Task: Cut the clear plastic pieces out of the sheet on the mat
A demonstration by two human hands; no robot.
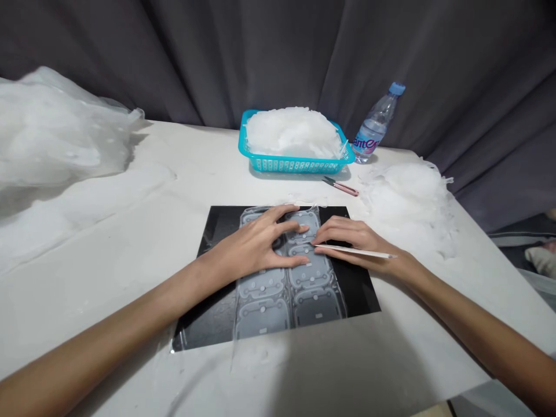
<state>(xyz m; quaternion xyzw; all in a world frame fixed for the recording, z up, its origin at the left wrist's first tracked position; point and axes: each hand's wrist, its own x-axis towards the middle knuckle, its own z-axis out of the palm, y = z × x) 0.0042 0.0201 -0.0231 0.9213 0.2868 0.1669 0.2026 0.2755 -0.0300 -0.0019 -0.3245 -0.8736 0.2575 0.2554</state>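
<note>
Your left hand (256,240) is spread open on the clear plastic sheet (263,315), centred on the black board (360,289). Your right hand (350,234) grips a thin white tool (360,251), its tip at the sheet. The sheet's two columns look joined, so this piece seems unfinished; any cuts are too small to tell.

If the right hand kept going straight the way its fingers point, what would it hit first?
Most likely the spread fingers of the left hand, just across from the fingertips of the right hand; exact height over the clear moulded sheet is hard to judge.
</note>
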